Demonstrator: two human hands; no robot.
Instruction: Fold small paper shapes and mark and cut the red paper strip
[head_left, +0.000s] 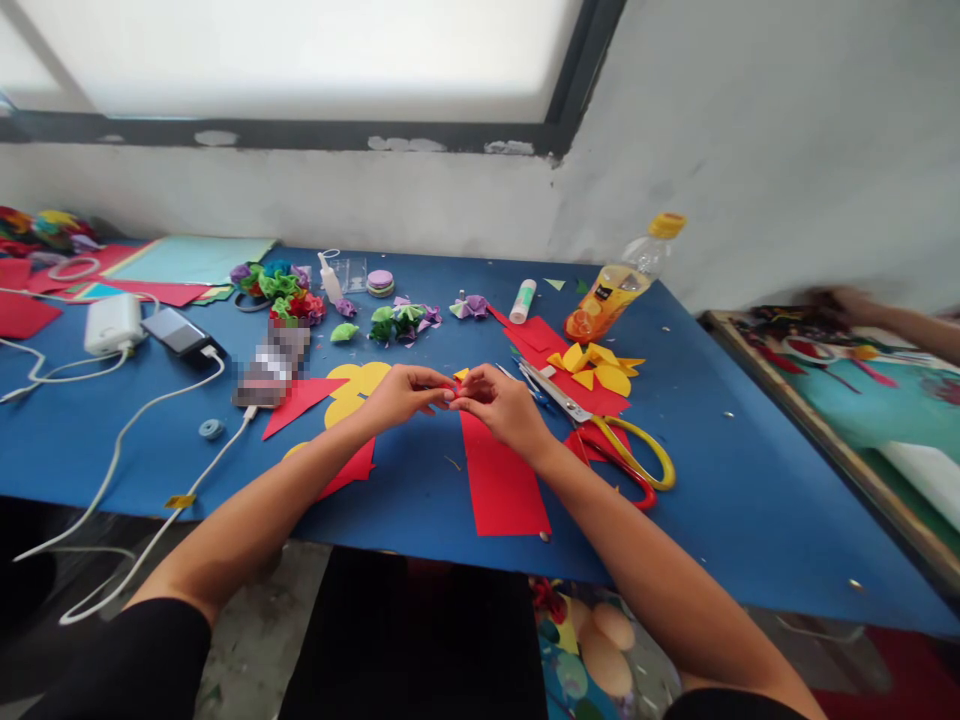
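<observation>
L hand & R hand bare. Blk short sleeves, near L/R, R mostly cropped. Blk lower garment, prob. trousers.

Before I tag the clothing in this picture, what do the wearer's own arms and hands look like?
The left sleeve and right sleeve are plain black and short, leaving both forearms bare. The left hand and right hand are ungloved. I see no watch or bracelet; rings are too small to tell.
</observation>
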